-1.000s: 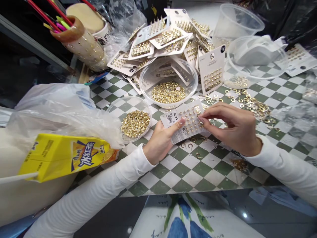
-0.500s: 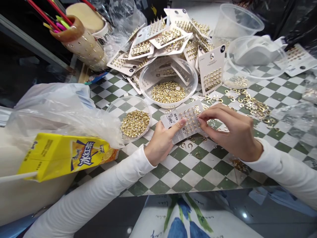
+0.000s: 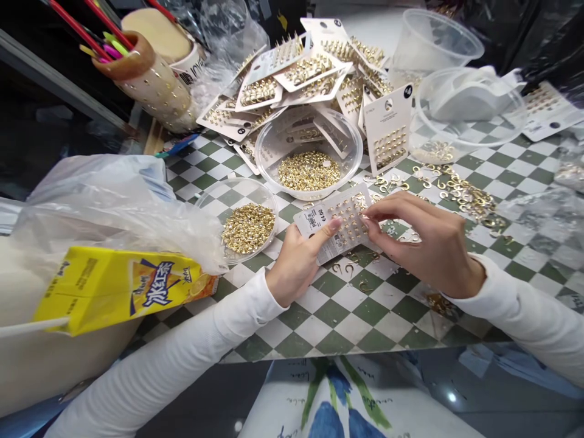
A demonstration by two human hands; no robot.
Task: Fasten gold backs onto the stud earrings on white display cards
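- Card (image 3: 349,228): centre of the frame, between the two hands, above the tabletop (image 3: 314,331).
- Left hand (image 3: 294,263): closed on the card's lower left part, thumb across its face.
- Right hand (image 3: 422,243): thumb and index finger narrowly spaced, touching at the card's right edge; whether they grip a small piece cannot be told.
- Card surface: pale grey, tilted, with rows of small gold dots, a barcode and a price.
- Clear bowl (image 3: 309,194): just beyond the card, containing gold pieces.

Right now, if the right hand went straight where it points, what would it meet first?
Probably the studded card in the left hand; the right hand is at its edge, contact unclear.
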